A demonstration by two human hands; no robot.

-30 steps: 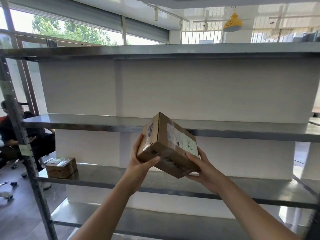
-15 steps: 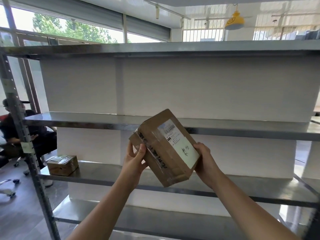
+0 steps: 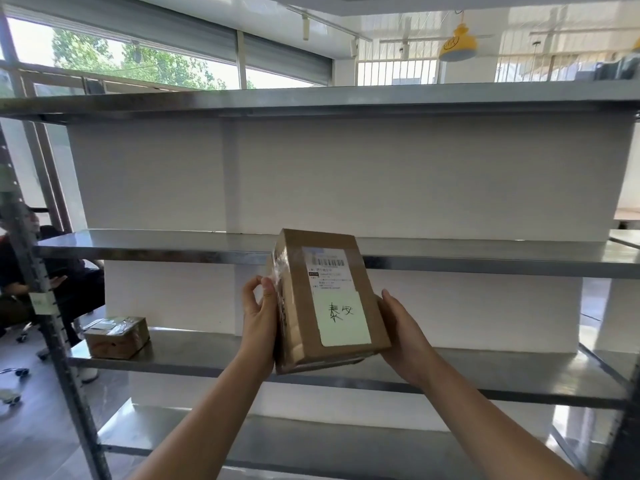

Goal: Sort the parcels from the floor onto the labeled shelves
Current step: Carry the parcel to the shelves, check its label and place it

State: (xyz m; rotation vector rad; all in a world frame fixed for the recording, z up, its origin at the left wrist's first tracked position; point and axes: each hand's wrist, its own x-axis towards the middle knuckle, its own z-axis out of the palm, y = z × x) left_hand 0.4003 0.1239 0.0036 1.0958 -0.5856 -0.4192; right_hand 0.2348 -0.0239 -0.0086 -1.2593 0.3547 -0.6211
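Observation:
I hold a brown cardboard parcel (image 3: 325, 299) upright in front of the metal shelving (image 3: 450, 263), its white label with a barcode and handwritten characters facing me. My left hand (image 3: 259, 317) grips its left, taped side and my right hand (image 3: 403, 337) supports its right side and lower corner. The parcel hangs in the air between the second and third shelf levels, not resting on either. A second, smaller taped parcel (image 3: 117, 337) lies on the left end of the third shelf (image 3: 207, 362).
A white partition stands behind the shelves. The rack's perforated left post (image 3: 38, 289) carries a small label tag. A seated person (image 3: 41, 271) on a wheeled chair is at the far left behind the rack. A lower shelf (image 3: 277, 441) lies below my arms.
I have turned the parcel from a tilted, edge-on pose until its labelled face points at me and stands upright. My left hand shifted from underneath to its left side.

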